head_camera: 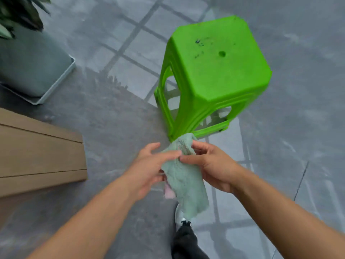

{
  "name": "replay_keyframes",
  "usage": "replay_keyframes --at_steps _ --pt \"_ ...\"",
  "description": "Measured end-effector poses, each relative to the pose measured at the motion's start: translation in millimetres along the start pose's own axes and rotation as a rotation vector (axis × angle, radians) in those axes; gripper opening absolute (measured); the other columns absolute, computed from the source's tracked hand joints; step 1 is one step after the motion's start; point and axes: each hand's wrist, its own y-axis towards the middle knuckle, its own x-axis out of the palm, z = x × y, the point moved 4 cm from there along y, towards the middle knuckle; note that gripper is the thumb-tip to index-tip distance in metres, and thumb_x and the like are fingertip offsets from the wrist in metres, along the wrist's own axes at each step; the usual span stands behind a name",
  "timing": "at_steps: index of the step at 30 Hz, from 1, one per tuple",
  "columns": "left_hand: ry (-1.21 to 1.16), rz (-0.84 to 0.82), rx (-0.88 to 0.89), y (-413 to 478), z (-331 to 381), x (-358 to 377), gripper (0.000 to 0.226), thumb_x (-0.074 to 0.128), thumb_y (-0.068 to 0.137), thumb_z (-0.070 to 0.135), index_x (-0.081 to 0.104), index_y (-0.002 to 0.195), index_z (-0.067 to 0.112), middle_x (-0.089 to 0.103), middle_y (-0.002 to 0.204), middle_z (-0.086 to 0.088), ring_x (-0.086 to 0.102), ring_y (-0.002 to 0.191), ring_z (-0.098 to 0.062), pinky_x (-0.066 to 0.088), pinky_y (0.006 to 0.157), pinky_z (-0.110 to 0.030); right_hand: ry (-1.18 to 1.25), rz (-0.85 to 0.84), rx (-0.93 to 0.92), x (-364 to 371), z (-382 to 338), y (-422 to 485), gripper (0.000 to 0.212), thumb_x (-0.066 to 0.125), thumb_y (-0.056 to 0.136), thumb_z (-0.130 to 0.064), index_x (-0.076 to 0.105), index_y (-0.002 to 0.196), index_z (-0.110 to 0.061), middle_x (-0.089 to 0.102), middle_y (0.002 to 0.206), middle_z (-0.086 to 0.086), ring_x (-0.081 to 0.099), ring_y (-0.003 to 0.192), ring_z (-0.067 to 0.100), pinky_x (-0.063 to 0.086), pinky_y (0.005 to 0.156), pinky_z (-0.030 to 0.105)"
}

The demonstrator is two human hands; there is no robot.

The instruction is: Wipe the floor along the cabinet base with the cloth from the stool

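head view: the cloth (183,176), pale green with a pink patch at its lower left edge, hangs in the air at frame centre, clear of the floor (115,131). the left hand (149,169) grips the cloth from the 9 o'clock side, thumb and fingers closed on the fabric. the right hand (211,163) pinches the upper edge from the 3 o'clock side; the fingertips of both hands nearly meet. the green stool (214,71) stands at 12 o'clock from the hands, its seat bare. the wooden cabinet base (39,152) lies at 9 o'clock. a grey planter (35,68) sits at 10 o'clock. one shoe (182,219) shows at 6 o'clock.
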Motion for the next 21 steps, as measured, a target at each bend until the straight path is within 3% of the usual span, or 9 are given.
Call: replay_keyframes --at_steps 3,7,9,10,13,15,17,19,21 --pt "0.046 0.048 0.21 -8 44 32 0.085 0.074 0.074 -0.015 0.04 0.144 0.022 0.077 0.095 -0.011 0.074 0.071 -0.015 0.06 0.064 -0.031 -0.11 0.081 -0.122 -25 -54 -15 0.031 0.063 0.08 0.014 0.067 0.11 0.005 0.069 0.116 0.027 0.066 0.098 0.031 0.054 0.093 0.045" --pt "0.105 0.125 0.494 8 106 71 0.076 0.07 0.074 -0.021 0.048 0.139 0.014 0.073 0.082 -0.001 0.07 0.058 -0.001 0.053 0.046 -0.019 -0.08 0.236 -0.258 -55 -118 3 0.034 0.068 0.078 0.011 0.066 0.11 0.001 0.075 0.099 0.018 0.07 0.086 0.031 0.058 0.081 0.041" --pt "0.088 0.181 0.565 30 135 84 0.081 0.069 0.076 -0.019 0.043 0.143 0.018 0.072 0.088 0.0 0.073 0.068 -0.004 0.056 0.051 -0.02 -0.043 0.338 -0.288 -69 -142 28 0.045 0.069 0.081 0.005 0.058 0.125 -0.002 0.072 0.108 0.018 0.068 0.092 0.03 0.055 0.084 0.043" --pt "0.089 0.215 0.575 41 146 87 0.085 0.07 0.076 -0.017 0.039 0.146 0.02 0.073 0.1 -0.003 0.074 0.082 -0.011 0.059 0.061 -0.024 -0.098 0.404 -0.306 -74 -152 41 0.054 0.07 0.083 0.002 0.053 0.133 -0.006 0.068 0.117 0.015 0.066 0.096 0.028 0.055 0.084 0.04" --pt "0.369 0.353 0.578 62 161 86 0.074 0.074 0.079 0.001 0.046 0.145 0.022 0.065 0.135 -0.012 0.066 0.117 -0.026 0.053 0.101 -0.04 -0.759 0.644 -0.397 -83 -170 66 0.068 0.066 0.083 -0.01 0.039 0.146 -0.014 0.055 0.138 0.014 0.059 0.113 0.029 0.047 0.096 0.037" --pt "0.76 0.321 0.597 67 151 87 0.061 0.07 0.085 0.015 0.052 0.142 0.022 0.061 0.142 -0.01 0.059 0.128 -0.028 0.045 0.108 -0.037 -1.255 0.573 -0.486 -73 -158 74 0.066 0.06 0.083 -0.015 0.039 0.145 -0.01 0.047 0.145 0.019 0.048 0.128 0.036 0.039 0.106 0.042" --pt "1.255 0.157 0.483 67 134 91 0.068 0.063 0.087 0.018 0.041 0.15 0.029 0.051 0.153 -0.008 0.048 0.139 -0.03 0.04 0.113 -0.038 -1.643 0.412 -0.345 -67 -132 82 0.07 0.055 0.086 -0.024 0.027 0.15 -0.017 0.028 0.156 0.015 0.029 0.141 0.037 0.032 0.111 0.051" --pt "1.459 0.082 0.38 59 127 81 0.073 0.059 0.089 0.02 0.031 0.154 0.037 0.04 0.159 -0.007 0.042 0.144 -0.031 0.04 0.115 -0.044 -1.775 0.308 -0.065 -67 -123 84 0.081 0.054 0.087 -0.027 0.008 0.154 -0.028 0.009 0.164 0.006 0.013 0.148 0.037 0.019 0.114 0.063" --pt "1.391 0.116 0.39 37 131 70 0.073 0.058 0.09 0.021 0.029 0.155 0.038 0.039 0.161 -0.006 0.041 0.144 -0.031 0.04 0.115 -0.043 -1.747 0.332 0.013 -59 -138 75 0.082 0.055 0.086 -0.027 0.008 0.153 -0.033 0.016 0.162 0.006 0.017 0.146 0.039 0.017 0.112 0.066"
